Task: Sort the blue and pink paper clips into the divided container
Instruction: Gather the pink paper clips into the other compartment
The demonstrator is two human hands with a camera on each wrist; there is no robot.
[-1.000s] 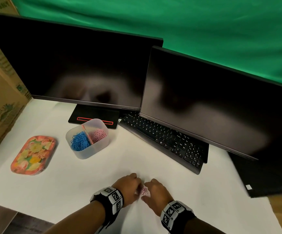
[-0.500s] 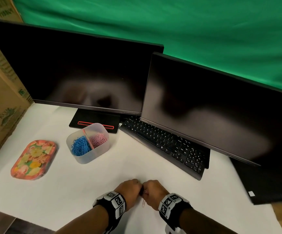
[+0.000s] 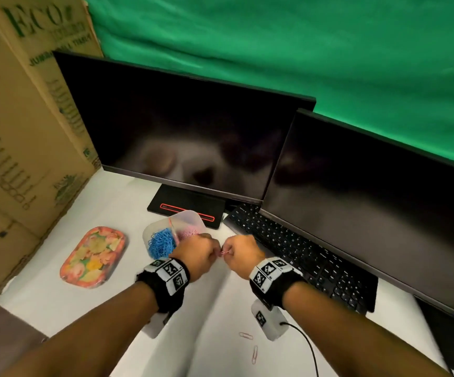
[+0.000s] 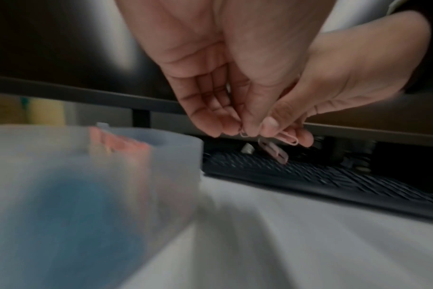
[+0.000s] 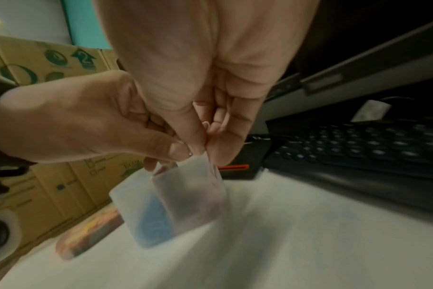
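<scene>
A: Where are the hands?
B: Raised together beside the divided container — the left hand and right hand both pinch linked pink paper clips between thumb and fingertips.
A: And the rest?
B: Blue paper clips fill the left compartment; two loose pink clips lie on the table.

White table bears container, tray, keyboard, 2 pink clips.
</scene>
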